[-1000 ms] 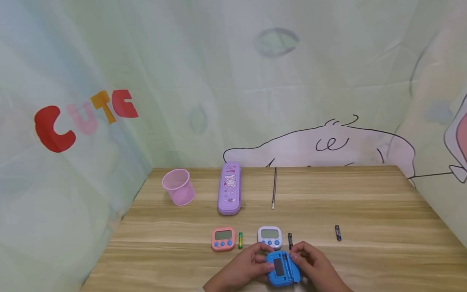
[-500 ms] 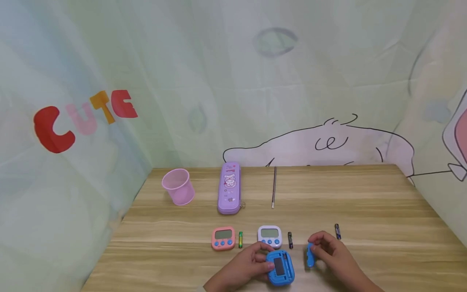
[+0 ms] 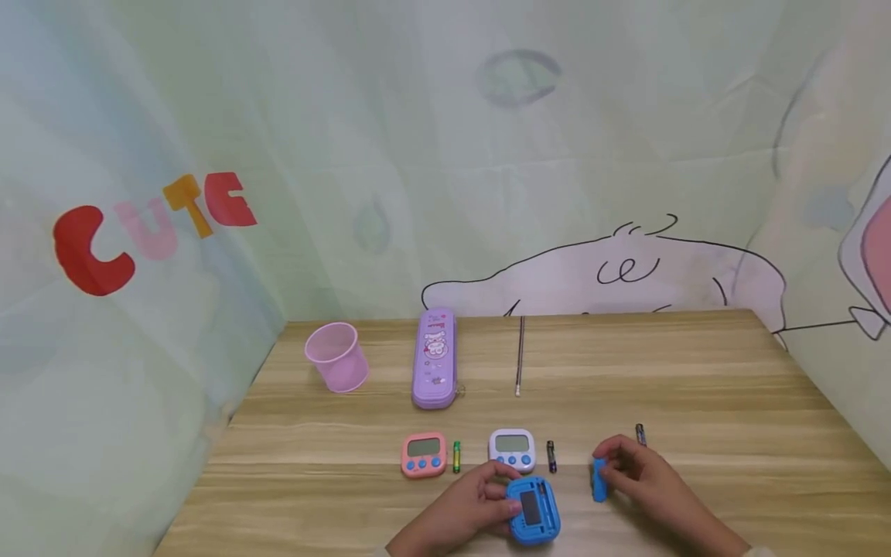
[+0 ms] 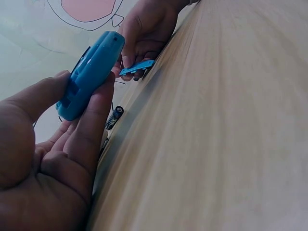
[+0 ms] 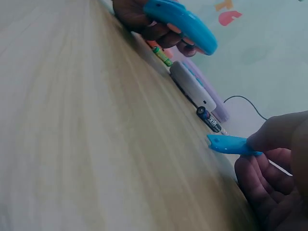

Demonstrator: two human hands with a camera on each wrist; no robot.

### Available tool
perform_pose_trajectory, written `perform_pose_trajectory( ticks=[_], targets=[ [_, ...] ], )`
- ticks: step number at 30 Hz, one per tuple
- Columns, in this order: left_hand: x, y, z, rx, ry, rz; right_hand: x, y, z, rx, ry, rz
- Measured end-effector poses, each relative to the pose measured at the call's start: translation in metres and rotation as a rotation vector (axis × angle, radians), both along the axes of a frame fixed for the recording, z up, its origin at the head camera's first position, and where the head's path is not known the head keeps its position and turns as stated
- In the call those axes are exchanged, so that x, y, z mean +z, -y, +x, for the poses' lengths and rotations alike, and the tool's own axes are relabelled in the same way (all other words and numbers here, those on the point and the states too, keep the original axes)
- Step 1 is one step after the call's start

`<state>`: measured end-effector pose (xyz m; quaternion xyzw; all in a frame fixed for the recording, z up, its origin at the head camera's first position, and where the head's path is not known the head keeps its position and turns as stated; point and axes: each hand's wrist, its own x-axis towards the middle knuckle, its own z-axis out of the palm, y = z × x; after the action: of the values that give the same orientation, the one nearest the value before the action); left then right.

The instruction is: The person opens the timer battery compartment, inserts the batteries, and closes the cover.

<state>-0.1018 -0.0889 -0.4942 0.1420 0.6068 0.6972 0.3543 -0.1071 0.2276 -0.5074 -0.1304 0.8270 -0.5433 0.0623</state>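
Observation:
My left hand [image 3: 462, 507] grips a blue digital timer [image 3: 534, 512], its back turned up and the battery compartment uncovered. The thumb presses on the timer's back, by a dark rectangular patch. Off to the right, my right hand [image 3: 647, 480] pinches the small blue battery cover [image 3: 599, 481] between thumb and fingers, apart from the timer. In the left wrist view the timer [image 4: 91, 77] is seen edge-on, raised off the table. The right wrist view shows the loose cover [image 5: 231, 145] close over the tabletop.
Behind the hands lie a pink timer [image 3: 424, 455], a green battery [image 3: 456, 456], a white timer [image 3: 512, 449] and a dark battery [image 3: 551, 456]. Another dark battery [image 3: 640, 435] is partly behind my right hand. Farther back are a pink cup [image 3: 339, 360], a purple pencil case [image 3: 435, 360] and a pencil [image 3: 520, 356].
My right hand has pulled the battery cover off the blue timer and carried it to the right. The left hand keeps its hold on the timer in nearly the same place.

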Motion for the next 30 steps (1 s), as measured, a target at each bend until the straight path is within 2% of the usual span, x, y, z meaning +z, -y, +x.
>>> perform_pose_trajectory(
  ticks=[6,16,25,30],
  targets=[
    [-0.0011,0.0011,-0.0002,0.001,0.006,0.008,-0.0032,0.0031,0.0004,0.011,-0.074,0.095],
    [-0.0018,0.0008,-0.0019,-0.007,0.001,-0.010,-0.0027,0.0054,0.0025,0.002,-0.096,0.115],
    [-0.0019,-0.0003,-0.0015,-0.005,0.005,0.001,-0.0049,0.0085,0.0021,-0.009,-0.234,0.189],
    [-0.0040,-0.0005,-0.0021,-0.011,0.008,0.012,-0.0042,0.0089,0.0027,-0.022,-0.223,0.208]
  ],
)
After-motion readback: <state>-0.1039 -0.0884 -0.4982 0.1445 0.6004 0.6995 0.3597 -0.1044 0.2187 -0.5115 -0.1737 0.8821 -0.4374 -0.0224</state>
